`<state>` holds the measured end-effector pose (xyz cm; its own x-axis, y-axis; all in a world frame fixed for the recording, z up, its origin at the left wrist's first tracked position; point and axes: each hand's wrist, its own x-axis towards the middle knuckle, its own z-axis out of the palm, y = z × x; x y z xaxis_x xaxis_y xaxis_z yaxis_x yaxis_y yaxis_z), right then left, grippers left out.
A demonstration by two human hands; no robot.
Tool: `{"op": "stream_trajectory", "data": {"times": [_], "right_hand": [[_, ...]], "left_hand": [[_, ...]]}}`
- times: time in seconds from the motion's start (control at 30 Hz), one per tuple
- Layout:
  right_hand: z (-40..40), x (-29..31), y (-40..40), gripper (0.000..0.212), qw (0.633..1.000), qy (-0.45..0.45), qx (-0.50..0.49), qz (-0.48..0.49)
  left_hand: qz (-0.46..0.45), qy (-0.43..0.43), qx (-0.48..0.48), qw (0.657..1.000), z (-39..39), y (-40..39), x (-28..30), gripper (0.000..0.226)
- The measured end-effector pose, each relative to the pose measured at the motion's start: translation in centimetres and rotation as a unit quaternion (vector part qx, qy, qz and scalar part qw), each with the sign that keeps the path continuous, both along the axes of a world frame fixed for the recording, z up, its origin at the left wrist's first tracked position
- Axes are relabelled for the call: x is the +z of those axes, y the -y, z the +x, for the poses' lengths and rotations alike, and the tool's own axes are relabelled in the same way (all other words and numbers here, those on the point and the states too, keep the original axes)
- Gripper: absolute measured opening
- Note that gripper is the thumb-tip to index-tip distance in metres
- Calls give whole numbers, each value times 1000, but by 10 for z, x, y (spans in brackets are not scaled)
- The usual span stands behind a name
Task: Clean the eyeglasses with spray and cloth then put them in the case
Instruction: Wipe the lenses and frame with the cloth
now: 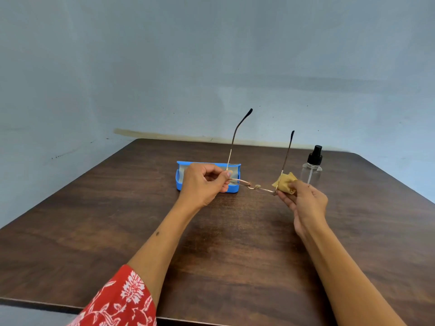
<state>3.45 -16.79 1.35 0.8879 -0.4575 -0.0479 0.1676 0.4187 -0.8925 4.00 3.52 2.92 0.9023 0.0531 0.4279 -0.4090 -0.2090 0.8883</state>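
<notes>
Thin gold-rimmed eyeglasses (255,187) hang in the air above the table, lenses facing down and both temples pointing up. My left hand (203,182) pinches the left end of the frame near its hinge. My right hand (303,200) presses a folded yellow cloth (283,182) around the right lens. Behind my left hand lies the blue case (181,177), open with a grey lining, partly hidden by that hand. A clear spray bottle (312,169) with a black pump top stands upright at the right, just beyond the cloth.
The dark wooden table (223,243) spreads wide in front of me, with its near edge at the bottom. A pale blue wall (211,67) rises right behind the far edge. A red patterned sleeve (117,302) covers my left upper arm.
</notes>
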Motion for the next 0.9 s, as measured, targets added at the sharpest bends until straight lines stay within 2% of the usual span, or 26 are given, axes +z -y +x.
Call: {"op": "stream_trajectory", "data": {"times": [0.2,0.33,0.4,0.53,0.67,0.8,0.9], "right_hand": [[-2,5,-3,10,999,4,50,5],[-4,7,2,22,990,27,86,104],[-4,7,4,23,987,32,104,116],[0,0,2,11,990,28,130,48],[1,-4,2,19,990,51,133,-11],[0,-7,0,21,988,44,86,-119],[2,-11,1,17,988,32,32,-150]], "left_hand": [[14,2,7,1000,0,-2,-1,6],[-1,-20,7,1000,2,-4,-1,2],[-19,-30,13,999,2,-4,-2,4],[-34,-43,13,998,3,-8,-4,6],[-45,-74,4,996,2,-10,-11,17],[-73,-111,11,991,2,-3,-21,17],[-81,-140,10,987,4,6,-27,15]]}}
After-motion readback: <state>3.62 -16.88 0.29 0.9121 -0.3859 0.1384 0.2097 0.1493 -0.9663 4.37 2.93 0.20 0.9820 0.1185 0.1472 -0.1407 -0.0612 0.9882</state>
